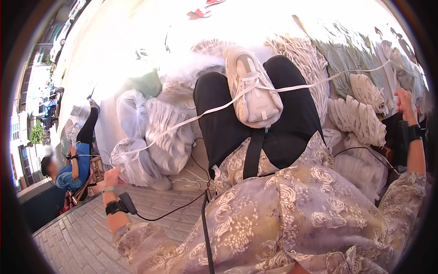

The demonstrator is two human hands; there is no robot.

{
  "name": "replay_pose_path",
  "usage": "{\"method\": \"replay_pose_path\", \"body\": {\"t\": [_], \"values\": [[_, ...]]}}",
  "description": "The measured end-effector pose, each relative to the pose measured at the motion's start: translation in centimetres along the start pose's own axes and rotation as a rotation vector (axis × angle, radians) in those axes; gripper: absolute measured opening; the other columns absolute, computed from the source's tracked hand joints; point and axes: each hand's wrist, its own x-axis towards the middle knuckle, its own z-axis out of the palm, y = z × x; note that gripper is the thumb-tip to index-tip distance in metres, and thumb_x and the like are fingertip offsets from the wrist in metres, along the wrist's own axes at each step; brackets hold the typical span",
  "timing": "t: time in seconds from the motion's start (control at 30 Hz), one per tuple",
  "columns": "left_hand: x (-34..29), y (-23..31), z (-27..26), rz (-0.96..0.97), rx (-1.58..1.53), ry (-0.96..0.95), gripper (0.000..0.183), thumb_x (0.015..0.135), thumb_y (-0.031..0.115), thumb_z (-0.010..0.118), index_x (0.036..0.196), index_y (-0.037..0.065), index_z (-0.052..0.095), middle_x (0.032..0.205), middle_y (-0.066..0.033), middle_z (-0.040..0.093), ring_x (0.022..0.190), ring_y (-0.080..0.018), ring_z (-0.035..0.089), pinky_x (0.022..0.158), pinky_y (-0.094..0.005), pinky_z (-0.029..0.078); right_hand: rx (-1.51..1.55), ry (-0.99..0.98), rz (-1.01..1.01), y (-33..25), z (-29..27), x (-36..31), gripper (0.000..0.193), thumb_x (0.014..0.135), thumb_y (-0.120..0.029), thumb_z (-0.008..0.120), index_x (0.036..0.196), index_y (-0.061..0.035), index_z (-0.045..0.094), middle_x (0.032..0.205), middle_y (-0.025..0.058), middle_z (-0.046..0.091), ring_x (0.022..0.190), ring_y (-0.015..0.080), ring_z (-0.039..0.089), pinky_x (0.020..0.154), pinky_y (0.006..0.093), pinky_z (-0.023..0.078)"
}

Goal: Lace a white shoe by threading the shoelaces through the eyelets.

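Observation:
A pale beige-white sneaker (259,102) rests on my lap between my knees, toe toward me. Its long white shoelace (200,116) is threaded through the upper eyelets and stretches out to both sides. Far out on the left, my left hand (114,178) is closed on one end of the lace. My right hand (403,100) is raised at the far right, fingers closed, with the other length of lace running up toward it. Exactly how the lace lies in those fingers is hard to make out.
Clear plastic bags of pale shoes (169,132) lie left of my legs. More pale sneakers (358,118) are stacked on the right, beside bundles of white laces (301,59). Black cables (175,211) run near my left arm. Another person (75,169) sits at far left.

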Motion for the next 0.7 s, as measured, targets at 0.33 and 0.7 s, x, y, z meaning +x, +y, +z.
{"method": "replay_pose_path", "body": {"t": [0.33,0.7], "values": [[-10.3,24.0,23.8,0.585,-0.292,-1.120,0.031,0.093,0.027,0.052,0.071,0.005,0.056,0.065,-0.0034,0.059,0.055,-0.0107,0.059,0.051,-0.0211,0.047,0.321,-0.852,-0.008,-20.9,31.1,-18.5,0.017,0.090,-0.017,0.052,0.080,-0.0041,0.057,0.063,-0.0008,0.054,0.055,0.0052,0.051,0.051,0.0214,0.043],[-12.1,32.6,29.1,1.112,-0.011,-0.681,0.018,0.089,0.008,0.052,0.085,-0.008,0.059,0.115,-0.0110,0.056,0.062,-0.0067,0.058,0.062,-0.0222,0.050,0.660,-0.559,-0.306,-24.1,37.9,-14.6,0.015,0.088,-0.015,0.060,0.078,-0.0037,0.062,0.070,-0.0070,0.048,0.063,0.0022,0.040,0.056,0.0182,0.037]]}}
